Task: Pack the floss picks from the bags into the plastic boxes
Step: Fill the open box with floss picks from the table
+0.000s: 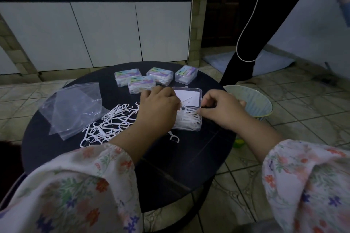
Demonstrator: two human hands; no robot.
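One open clear plastic box [189,117] is seen near the middle of a round black table [56,138], its lid [187,95] hinged back and lying flat; white floss picks [189,122] are packed in its tray, and one or two picks lie on the lid. Both hands are held over this box. The left hand [159,108] is curled at the box's left edge, and a floss pick appears to be pinched at its fingertips, though the grip is partly hidden. The right hand [221,108] is curled at the right edge, with the fingertips pinching picks in the tray. A loose heap of floss picks [108,121] is spread on the table left of the box; the number cannot be counted. One single pick [174,137] lies just in front of the box. Two empty clear zip bags [73,108] are seen overlapping at the far left. Four closed, filled boxes [141,85] with labelled lids are grouped at the table's far side. One pale bowl [253,104] stands beyond the table's right edge.
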